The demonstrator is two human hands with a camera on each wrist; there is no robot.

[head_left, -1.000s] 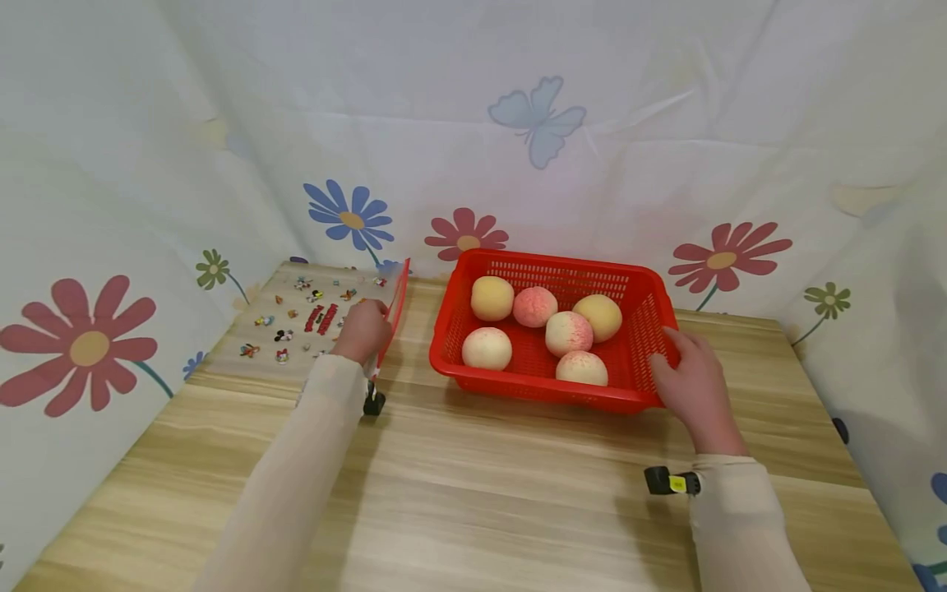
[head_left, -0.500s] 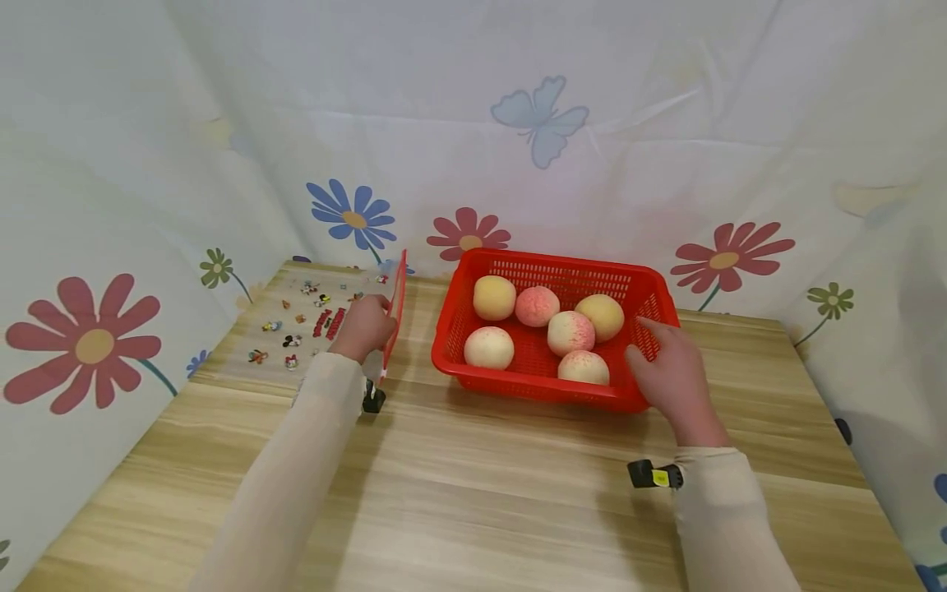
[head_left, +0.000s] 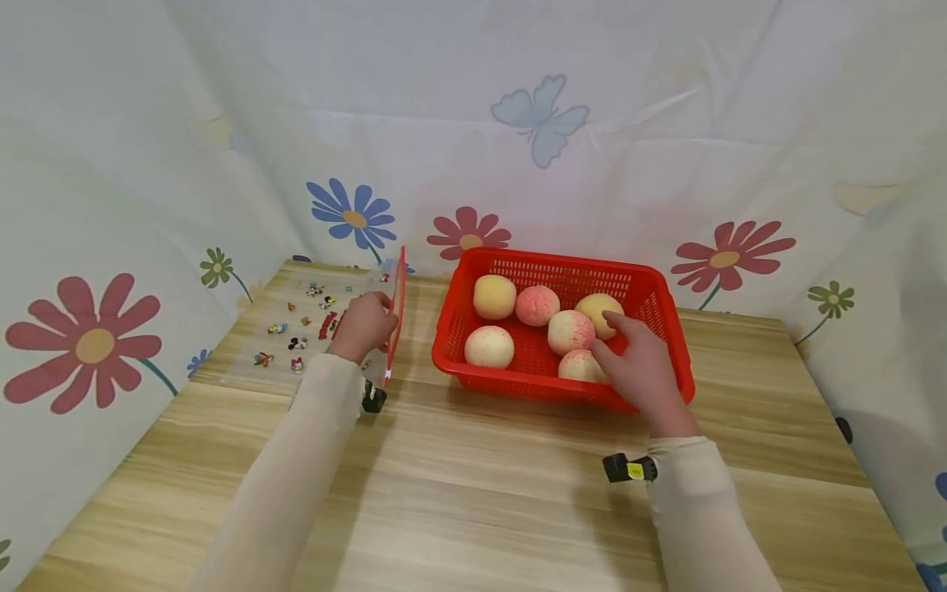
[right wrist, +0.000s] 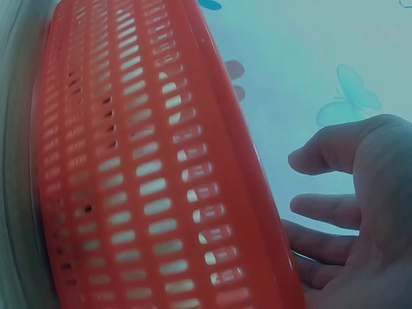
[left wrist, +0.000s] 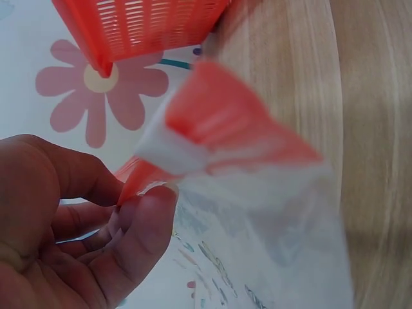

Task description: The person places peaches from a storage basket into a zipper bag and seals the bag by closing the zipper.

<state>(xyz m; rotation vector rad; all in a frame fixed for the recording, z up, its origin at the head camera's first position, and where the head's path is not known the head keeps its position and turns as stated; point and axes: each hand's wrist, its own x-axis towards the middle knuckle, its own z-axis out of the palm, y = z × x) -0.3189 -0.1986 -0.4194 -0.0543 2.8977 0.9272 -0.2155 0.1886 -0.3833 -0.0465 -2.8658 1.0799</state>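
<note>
My left hand pinches the red top edge of a clear plastic bag printed with small cartoon figures. In the left wrist view the thumb and fingers squeeze the bag's red strip. A red slotted plastic basket stands to its right, holding several peaches, among them a yellow one, a pink one and a pink-and-white one. Over the basket's right part is my right hand, fingers spread and holding nothing, partly covering the front right peach.
All of it rests on a wood-grain table. Behind and at both sides hangs a white curtain with flowers and a butterfly. The basket's back is close to that curtain.
My right hand has moved left from the basket's right rim to above the peaches. My left hand keeps its pinch; the bag's red edge stands a little higher and the printed sheet has shifted slightly right.
</note>
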